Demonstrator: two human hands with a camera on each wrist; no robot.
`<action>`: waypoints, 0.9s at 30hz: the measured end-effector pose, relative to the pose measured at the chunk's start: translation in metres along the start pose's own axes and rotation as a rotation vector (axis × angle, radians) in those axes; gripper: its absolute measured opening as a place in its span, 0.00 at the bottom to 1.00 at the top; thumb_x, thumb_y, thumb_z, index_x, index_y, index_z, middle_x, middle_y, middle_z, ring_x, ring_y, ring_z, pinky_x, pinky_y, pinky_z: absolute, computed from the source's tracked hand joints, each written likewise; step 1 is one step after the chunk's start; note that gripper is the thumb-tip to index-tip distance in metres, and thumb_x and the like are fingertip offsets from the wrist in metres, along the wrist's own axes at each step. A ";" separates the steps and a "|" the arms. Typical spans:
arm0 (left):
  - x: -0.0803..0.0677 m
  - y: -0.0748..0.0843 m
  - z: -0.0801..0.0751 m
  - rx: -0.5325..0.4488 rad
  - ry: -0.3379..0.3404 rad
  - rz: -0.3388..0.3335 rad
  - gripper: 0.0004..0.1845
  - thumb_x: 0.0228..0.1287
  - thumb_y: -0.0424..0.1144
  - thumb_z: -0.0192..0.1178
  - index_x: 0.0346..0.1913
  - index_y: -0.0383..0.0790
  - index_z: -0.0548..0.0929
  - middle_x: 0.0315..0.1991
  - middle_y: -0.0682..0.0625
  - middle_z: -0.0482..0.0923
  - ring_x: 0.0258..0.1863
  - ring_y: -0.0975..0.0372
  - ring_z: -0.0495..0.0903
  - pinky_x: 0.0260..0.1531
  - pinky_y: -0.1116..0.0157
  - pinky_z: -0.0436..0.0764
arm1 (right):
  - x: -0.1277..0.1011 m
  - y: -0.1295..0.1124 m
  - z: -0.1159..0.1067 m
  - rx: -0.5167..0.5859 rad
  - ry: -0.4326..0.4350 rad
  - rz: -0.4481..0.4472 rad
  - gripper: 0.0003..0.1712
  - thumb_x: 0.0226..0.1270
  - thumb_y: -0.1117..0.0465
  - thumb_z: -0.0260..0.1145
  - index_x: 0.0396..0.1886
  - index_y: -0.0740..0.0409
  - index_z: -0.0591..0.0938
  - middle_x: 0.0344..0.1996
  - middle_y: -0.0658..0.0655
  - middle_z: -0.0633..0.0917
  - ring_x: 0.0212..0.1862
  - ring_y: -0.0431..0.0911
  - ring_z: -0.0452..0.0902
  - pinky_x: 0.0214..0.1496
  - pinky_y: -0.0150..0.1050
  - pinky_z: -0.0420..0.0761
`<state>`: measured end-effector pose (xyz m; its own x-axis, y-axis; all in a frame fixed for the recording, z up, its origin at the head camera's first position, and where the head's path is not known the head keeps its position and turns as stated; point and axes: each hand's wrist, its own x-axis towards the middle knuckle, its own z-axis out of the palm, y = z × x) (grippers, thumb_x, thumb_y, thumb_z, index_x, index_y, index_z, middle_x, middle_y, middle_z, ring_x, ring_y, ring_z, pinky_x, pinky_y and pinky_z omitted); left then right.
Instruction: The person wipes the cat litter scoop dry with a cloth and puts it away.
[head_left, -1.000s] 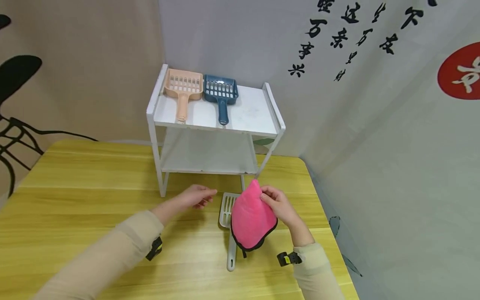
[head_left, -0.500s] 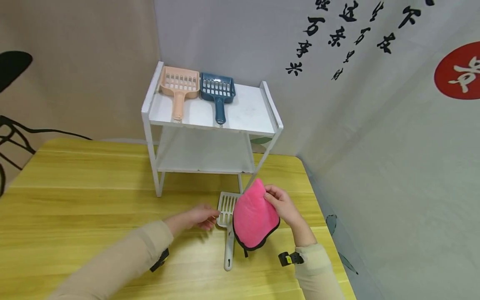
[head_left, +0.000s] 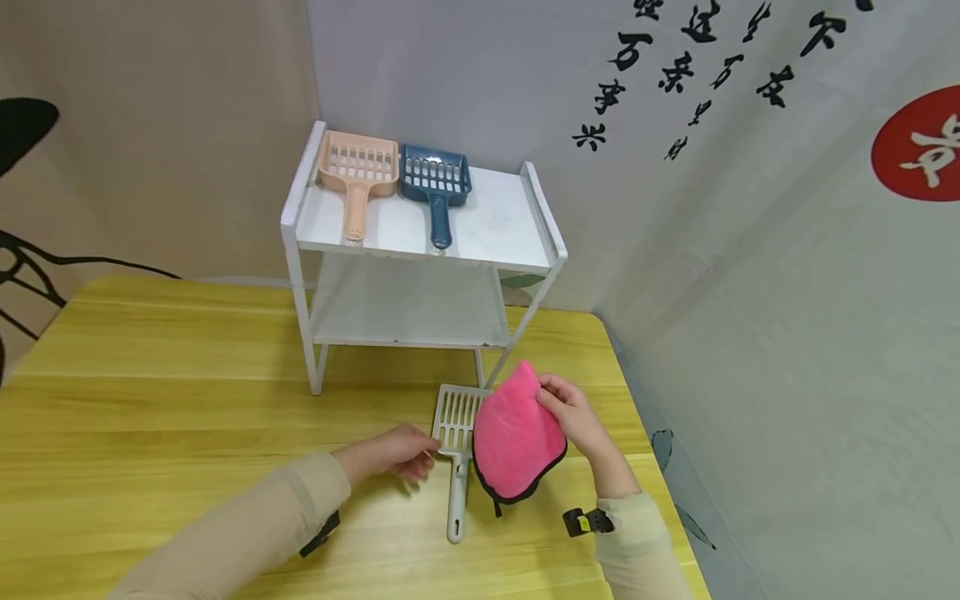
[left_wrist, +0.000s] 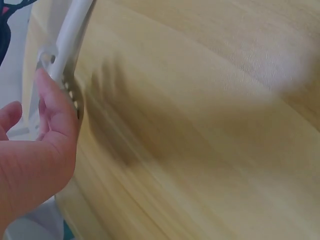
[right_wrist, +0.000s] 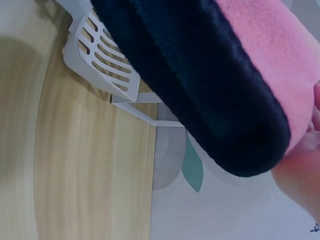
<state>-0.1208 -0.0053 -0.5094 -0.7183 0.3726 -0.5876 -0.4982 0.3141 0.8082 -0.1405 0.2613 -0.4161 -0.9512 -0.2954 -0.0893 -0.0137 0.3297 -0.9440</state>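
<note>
A light grey slotted litter scoop (head_left: 458, 479) lies on the table in the head view, handle toward me. Beside its left edge, near the neck, is my left hand (head_left: 403, 452). In the left wrist view the extended index fingertip meets the scoop (left_wrist: 71, 32), while the thumb stays apart. My right hand (head_left: 576, 417) pinches the upper right edge of a pink plush cloth (head_left: 519, 437) with black trim and a small dark loop. The cloth hangs over the scoop's right side. Its dark underside shows in the right wrist view, near the slotted scoop head (right_wrist: 81, 68).
Behind the hands stands a white two-tier rack (head_left: 510, 212). On its top shelf lie a peach scoop (head_left: 357, 196) and a dark blue scoop (head_left: 438, 200), handles forward. The wooden table (head_left: 187, 400) meets a curtain-like wall at the back and right.
My left hand has moved right and slightly toward me, reaching the scoop's edge. The right hand has shifted the pink cloth slightly right, baring more of the scoop.
</note>
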 end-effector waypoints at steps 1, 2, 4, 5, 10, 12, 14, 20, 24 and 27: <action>0.000 -0.001 0.001 0.002 -0.002 -0.003 0.15 0.67 0.38 0.51 0.41 0.26 0.77 0.22 0.50 0.76 0.13 0.69 0.71 0.16 0.74 0.77 | -0.001 0.001 -0.001 0.001 0.003 0.000 0.17 0.72 0.66 0.51 0.51 0.76 0.72 0.34 0.46 0.78 0.34 0.35 0.74 0.37 0.29 0.76; 0.000 -0.001 0.002 0.006 -0.002 -0.004 0.15 0.67 0.38 0.52 0.41 0.26 0.77 0.22 0.50 0.76 0.13 0.69 0.71 0.16 0.75 0.77 | -0.002 0.002 -0.002 0.004 0.006 0.000 0.17 0.72 0.65 0.51 0.51 0.77 0.72 0.34 0.46 0.78 0.34 0.35 0.74 0.37 0.29 0.76; 0.001 -0.002 0.005 0.008 -0.004 -0.006 0.15 0.66 0.38 0.52 0.41 0.25 0.77 0.22 0.49 0.77 0.13 0.69 0.71 0.16 0.75 0.76 | -0.003 0.003 -0.004 0.009 0.013 0.004 0.17 0.72 0.65 0.51 0.52 0.76 0.72 0.35 0.46 0.78 0.35 0.35 0.74 0.37 0.29 0.76; 0.000 -0.002 0.006 0.007 -0.007 -0.005 0.14 0.66 0.38 0.52 0.41 0.26 0.77 0.22 0.49 0.77 0.13 0.68 0.71 0.16 0.74 0.77 | -0.004 0.004 -0.005 0.011 0.014 0.004 0.17 0.72 0.65 0.51 0.52 0.76 0.72 0.35 0.46 0.78 0.35 0.35 0.74 0.37 0.29 0.76; 0.001 -0.002 0.013 0.018 -0.009 -0.017 0.12 0.66 0.37 0.52 0.39 0.28 0.78 0.20 0.51 0.75 0.13 0.68 0.71 0.16 0.74 0.77 | -0.007 0.010 -0.010 0.026 0.016 0.008 0.18 0.72 0.64 0.51 0.51 0.76 0.71 0.34 0.43 0.79 0.35 0.35 0.75 0.37 0.30 0.77; 0.002 -0.003 0.015 0.029 -0.014 -0.019 0.12 0.65 0.37 0.52 0.38 0.28 0.78 0.19 0.52 0.75 0.13 0.68 0.71 0.15 0.74 0.76 | -0.009 0.012 -0.013 0.029 0.022 0.011 0.18 0.72 0.64 0.51 0.51 0.77 0.71 0.34 0.43 0.79 0.35 0.35 0.75 0.38 0.29 0.77; 0.002 -0.005 0.016 0.034 -0.017 -0.018 0.12 0.66 0.37 0.51 0.37 0.29 0.78 0.19 0.52 0.75 0.13 0.68 0.71 0.15 0.74 0.76 | -0.010 0.014 -0.014 0.028 0.029 0.014 0.17 0.72 0.65 0.51 0.51 0.77 0.71 0.34 0.42 0.79 0.35 0.35 0.75 0.38 0.29 0.77; 0.004 -0.008 0.021 0.062 -0.024 -0.021 0.17 0.67 0.43 0.51 0.33 0.29 0.80 0.19 0.50 0.77 0.13 0.68 0.71 0.16 0.73 0.77 | -0.012 0.017 -0.016 0.037 0.025 0.025 0.17 0.72 0.65 0.50 0.52 0.76 0.71 0.34 0.42 0.79 0.35 0.35 0.75 0.37 0.30 0.77; 0.006 -0.009 0.024 0.061 -0.029 -0.032 0.20 0.67 0.47 0.51 0.36 0.28 0.79 0.21 0.49 0.78 0.13 0.67 0.72 0.16 0.72 0.77 | -0.013 0.017 -0.015 0.042 0.022 0.031 0.17 0.72 0.66 0.49 0.52 0.76 0.71 0.33 0.42 0.79 0.34 0.35 0.75 0.37 0.29 0.77; 0.009 -0.010 0.028 0.052 -0.010 -0.050 0.21 0.65 0.49 0.53 0.34 0.29 0.79 0.21 0.49 0.77 0.13 0.67 0.72 0.15 0.73 0.76 | -0.012 0.017 -0.014 0.039 0.025 0.029 0.17 0.72 0.66 0.50 0.52 0.76 0.72 0.33 0.42 0.79 0.34 0.35 0.75 0.36 0.29 0.76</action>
<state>-0.1088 0.0189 -0.5237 -0.6880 0.3635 -0.6281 -0.5078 0.3773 0.7745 -0.1334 0.2825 -0.4265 -0.9585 -0.2634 -0.1089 0.0253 0.3020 -0.9530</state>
